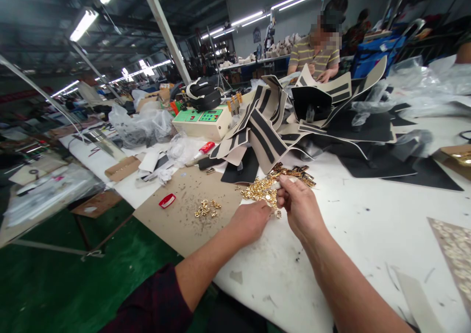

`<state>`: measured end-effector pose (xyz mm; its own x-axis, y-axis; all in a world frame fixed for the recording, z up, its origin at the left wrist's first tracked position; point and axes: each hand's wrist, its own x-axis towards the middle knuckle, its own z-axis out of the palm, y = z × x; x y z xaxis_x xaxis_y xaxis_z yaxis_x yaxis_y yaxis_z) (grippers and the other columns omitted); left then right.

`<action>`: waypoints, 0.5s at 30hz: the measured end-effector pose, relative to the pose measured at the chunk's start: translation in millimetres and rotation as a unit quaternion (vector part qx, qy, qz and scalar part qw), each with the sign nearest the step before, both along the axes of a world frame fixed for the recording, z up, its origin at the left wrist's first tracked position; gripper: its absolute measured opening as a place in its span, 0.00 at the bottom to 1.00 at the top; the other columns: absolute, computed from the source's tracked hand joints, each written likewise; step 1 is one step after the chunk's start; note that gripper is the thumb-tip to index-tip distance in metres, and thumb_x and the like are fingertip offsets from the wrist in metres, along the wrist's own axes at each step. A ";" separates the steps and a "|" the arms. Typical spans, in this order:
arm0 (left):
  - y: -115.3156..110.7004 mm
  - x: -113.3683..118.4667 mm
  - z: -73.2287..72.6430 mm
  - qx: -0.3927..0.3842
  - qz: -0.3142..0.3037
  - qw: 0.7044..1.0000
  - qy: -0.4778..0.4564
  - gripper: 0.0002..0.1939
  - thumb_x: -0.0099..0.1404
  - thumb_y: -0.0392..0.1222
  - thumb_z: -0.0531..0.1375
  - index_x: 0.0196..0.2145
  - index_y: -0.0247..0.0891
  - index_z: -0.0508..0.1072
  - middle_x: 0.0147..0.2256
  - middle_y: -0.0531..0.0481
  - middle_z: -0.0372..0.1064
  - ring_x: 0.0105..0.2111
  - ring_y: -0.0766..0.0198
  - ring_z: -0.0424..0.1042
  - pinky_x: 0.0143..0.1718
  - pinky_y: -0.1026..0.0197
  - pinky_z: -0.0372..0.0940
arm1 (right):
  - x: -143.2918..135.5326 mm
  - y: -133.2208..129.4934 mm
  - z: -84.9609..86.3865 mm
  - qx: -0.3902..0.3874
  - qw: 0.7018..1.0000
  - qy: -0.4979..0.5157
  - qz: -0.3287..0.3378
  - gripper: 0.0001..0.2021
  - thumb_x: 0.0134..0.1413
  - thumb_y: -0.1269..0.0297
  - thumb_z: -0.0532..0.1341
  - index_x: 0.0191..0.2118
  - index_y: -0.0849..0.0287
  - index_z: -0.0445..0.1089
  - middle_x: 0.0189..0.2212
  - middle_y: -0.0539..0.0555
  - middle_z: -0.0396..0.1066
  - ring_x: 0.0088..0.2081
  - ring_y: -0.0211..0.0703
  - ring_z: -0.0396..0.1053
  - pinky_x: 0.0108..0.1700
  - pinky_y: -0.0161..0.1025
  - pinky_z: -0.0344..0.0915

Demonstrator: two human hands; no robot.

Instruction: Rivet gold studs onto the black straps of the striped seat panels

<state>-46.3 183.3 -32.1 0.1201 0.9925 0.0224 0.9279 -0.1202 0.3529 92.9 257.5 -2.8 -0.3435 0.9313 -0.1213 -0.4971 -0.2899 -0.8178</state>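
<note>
A heap of small gold metal fittings (255,190) lies on the table in front of my hands, with longer dark-gold pieces (303,174) behind it. My left hand (253,221) rests at the heap's near edge. Its fingers curl down and are partly hidden, so what they hold, if anything, does not show. Just to its right, my right hand (300,206) is raised slightly, thumb and forefinger pinched together. Something small and whitish shows at those fingertips, too small to name. A smaller cluster of gold fittings (206,208) sits left of my left hand on brown board (176,225).
Beige and black cut panels (267,139) are piled beyond the fittings. Behind them to the left stands a cream control box (204,122) with green panels. A red plastic piece (167,201) lies on the board. Across the table sits a person in a striped shirt (316,53).
</note>
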 end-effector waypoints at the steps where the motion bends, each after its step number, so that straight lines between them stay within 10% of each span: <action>1: -0.8 0.0 2.9 -0.005 0.011 1.000 -0.005 0.11 0.71 0.37 0.56 0.43 0.44 0.78 0.44 0.44 0.76 0.42 0.51 0.74 0.45 0.54 0.66 | 0.0 -0.2 0.1 0.000 1.000 0.000 0.000 0.19 0.48 0.49 0.75 0.33 0.57 0.71 0.21 0.45 0.68 0.20 0.33 0.61 0.21 0.32 0.58; 15: -8.5 5.4 0.8 -0.007 0.049 0.998 0.024 0.08 0.73 0.44 0.58 0.45 0.44 0.76 0.46 0.46 0.73 0.44 0.53 0.74 0.42 0.56 0.66 | -0.8 -1.5 -1.4 -0.008 1.000 0.004 0.003 0.19 0.47 0.50 0.76 0.35 0.58 0.74 0.22 0.45 0.68 0.20 0.32 0.61 0.21 0.30 0.58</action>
<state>-40.8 174.9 -31.4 0.0225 0.9997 0.0056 0.9509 -0.0232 0.3085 92.2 256.0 -4.1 -0.3493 0.9273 -0.1342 -0.5018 -0.3061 -0.8090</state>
